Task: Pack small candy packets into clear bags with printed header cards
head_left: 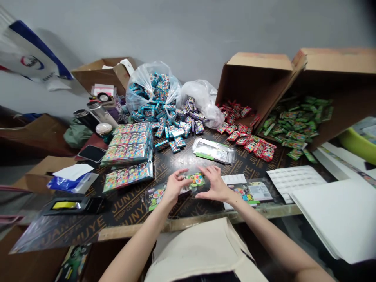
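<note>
Between my hands, a small green printed box lies low over the table, with a darker packet partly hidden beside it. My left hand is at its left, thumb reaching to the box's edge and fingers apart from the thumb. On the other side my right hand has its fingertips at the box's upper right edge, thumb stretched away. Under my left wrist sits a printed clear sleeve. Another printed sleeve is partly under my right wrist. Farther back is a stack of clear-and-green packages.
Wrapped multi-packs are stacked at left, near a tape dispenser and phone. Blue boxes spill from a plastic bag. Tipped cartons hold red boxes and green boxes. White sheets lie right.
</note>
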A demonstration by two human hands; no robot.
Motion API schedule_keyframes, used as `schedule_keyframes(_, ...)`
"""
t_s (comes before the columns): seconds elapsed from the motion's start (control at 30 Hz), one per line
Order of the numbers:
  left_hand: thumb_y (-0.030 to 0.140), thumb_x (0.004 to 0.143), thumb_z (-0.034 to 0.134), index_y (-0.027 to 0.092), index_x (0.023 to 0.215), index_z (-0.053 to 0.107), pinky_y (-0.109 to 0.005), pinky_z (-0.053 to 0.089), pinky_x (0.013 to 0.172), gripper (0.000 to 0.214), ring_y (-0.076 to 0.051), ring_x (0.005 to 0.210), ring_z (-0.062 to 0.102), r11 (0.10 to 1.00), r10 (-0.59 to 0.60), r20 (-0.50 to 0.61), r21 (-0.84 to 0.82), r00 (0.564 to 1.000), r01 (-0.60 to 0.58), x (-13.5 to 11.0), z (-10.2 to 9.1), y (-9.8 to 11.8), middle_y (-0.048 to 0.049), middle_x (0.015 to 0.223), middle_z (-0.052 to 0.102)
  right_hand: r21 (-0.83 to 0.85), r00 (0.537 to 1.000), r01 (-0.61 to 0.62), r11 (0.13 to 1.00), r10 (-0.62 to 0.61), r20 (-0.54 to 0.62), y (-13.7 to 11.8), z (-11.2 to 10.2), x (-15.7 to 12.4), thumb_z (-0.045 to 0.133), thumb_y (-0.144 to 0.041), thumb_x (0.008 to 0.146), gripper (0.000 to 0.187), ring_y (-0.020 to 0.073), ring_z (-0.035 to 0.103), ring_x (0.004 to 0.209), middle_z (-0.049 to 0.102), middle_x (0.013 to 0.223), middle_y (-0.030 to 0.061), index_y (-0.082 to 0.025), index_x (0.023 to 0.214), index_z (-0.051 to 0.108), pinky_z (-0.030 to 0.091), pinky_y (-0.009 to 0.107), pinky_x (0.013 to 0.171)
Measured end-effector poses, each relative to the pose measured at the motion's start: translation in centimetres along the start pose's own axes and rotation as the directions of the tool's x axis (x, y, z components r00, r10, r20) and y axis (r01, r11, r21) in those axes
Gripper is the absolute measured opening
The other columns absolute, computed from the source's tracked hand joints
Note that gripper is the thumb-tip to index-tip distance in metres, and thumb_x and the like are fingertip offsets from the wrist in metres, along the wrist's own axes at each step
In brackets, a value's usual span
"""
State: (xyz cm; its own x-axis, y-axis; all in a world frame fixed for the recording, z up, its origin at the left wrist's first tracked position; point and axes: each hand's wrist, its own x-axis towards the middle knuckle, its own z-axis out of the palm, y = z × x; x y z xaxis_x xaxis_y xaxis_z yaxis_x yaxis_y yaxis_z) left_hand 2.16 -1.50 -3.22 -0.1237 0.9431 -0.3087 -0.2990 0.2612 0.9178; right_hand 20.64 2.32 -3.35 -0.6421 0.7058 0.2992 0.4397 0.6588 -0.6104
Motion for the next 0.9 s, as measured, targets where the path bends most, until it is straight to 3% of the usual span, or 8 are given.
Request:
schedule_keyframes(0.13,0.021,0.047,0.079,0.013,0.112,0.049,-0.023,0.044,0.053,0.072,-0.012,0.046,0.057,1.0,-0.004,-0.095,-0.02,0.995,0.002,0.5,-1.0,0.3,0.0038,0.055,0.061,-0.002,0.998,0.015,1.0,-0.015,0.063,-0.6,0.0,-0.7,0.067,-0.058,0.06,0.049,0.0246,0.05,0.094,0.054,0.091,0.0061,-0.023,0.094,0.063,0.03,0.044,0.09)
schedule_keyframes(0.27,0.022,0.046,0.08,0.012,0.113,0.048,-0.024,0.045,0.053,0.074,-0.012,0.048,0.058,0.996,-0.061,-0.031,-0.062,0.998,0.059,0.4,-0.2,-0.7,0.0012,0.059,0.063,-0.028,0.997,0.079,0.997,-0.079,0.01,-1.3,0.1,-0.4,0.069,-0.056,0.056,0.088,0.0328,0.033,0.119,0.035,0.131,0.0138,-0.022,0.13,0.036,0.024,0.047,0.097)
schedule_keyframes(0.43,0.034,0.06,0.072,0.013,0.122,0.041,-0.03,0.048,0.064,0.073,-0.015,0.06,0.061,0.991,0.041,-0.007,0.128,0.999,-0.04,0.2,-0.4,-1.9,-0.0021,0.068,0.065,0.015,0.997,0.072,0.997,-0.072,0.0,-0.5,0.9,0.4,0.065,-0.033,0.062,0.078,0.0273,0.043,0.111,0.049,0.119,0.0082,-0.024,0.131,0.031,0.025,0.044,0.097)
schedule_keyframes(0.5,0.039,0.059,0.071,0.016,0.127,0.039,-0.037,0.045,0.078,0.078,-0.022,0.083,0.062,0.893,0.16,0.033,0.421,0.987,-0.158,0.2,-2.0,-2.0,-0.0086,0.089,0.065,0.014,0.997,0.026,1.0,-0.025,-0.067,0.9,1.1,0.5,0.064,-0.028,0.06,0.075,0.027,0.044,0.109,0.049,0.117,0.0083,-0.023,0.129,0.034,0.028,0.043,0.095)
schedule_keyframes(0.6,0.036,0.045,0.078,0.021,0.132,0.035,-0.048,0.028,0.097,0.098,-0.031,0.111,0.047,0.487,0.279,0.206,0.811,0.938,-0.324,0.3,-4.7,-2.2,-0.012,0.117,0.054,0.003,0.993,-0.006,1.0,0.007,-0.121,3.3,1.6,0.3,0.064,-0.026,0.06,0.074,0.0282,0.044,0.11,0.048,0.12,0.0097,-0.021,0.128,0.034,0.031,0.043,0.093)
schedule_keyframes(0.67,0.031,0.045,0.077,0.022,0.136,0.025,-0.051,0.022,0.1,0.106,-0.032,0.113,0.044,0.281,0.25,0.296,0.889,0.922,-0.362,0.2,-5.8,-2.5,-0.0113,0.12,0.052,0.012,0.996,0.003,1.0,-0.002,-0.088,4.2,2.1,0.2,0.066,-0.028,0.062,0.074,0.0288,0.044,0.11,0.049,0.12,0.0102,-0.021,0.128,0.035,0.032,0.044,0.093)
schedule_keyframes(0.73,0.029,0.051,0.072,0.022,0.139,0.012,-0.051,0.02,0.101,0.107,-0.029,0.113,0.045,0.218,0.231,0.328,0.9,0.916,-0.378,0.0,-6.2,-2.9,-0.0105,0.121,0.051,0.057,1.0,0.012,0.998,-0.011,-0.023,4.2,2.5,0.1,0.067,-0.029,0.062,0.075,0.0282,0.044,0.111,0.049,0.12,0.0103,-0.02,0.129,0.034,0.032,0.044,0.094)
schedule_keyframes(0.9,0.028,0.055,0.068,0.022,0.14,-0.001,-0.05,0.014,0.105,0.11,-0.025,0.113,0.045,0.276,0.22,0.399,0.849,0.89,-0.45,-0.5,-5.8,-2.9,-0.0072,0.118,0.051,0.32,0.981,0.035,0.947,-0.093,0.17,3.1,2.3,0.2,0.07,-0.024,0.059,0.078,0.0239,0.045,0.114,0.046,0.126,0.009,-0.02,0.129,0.035,0.034,0.039,0.098)
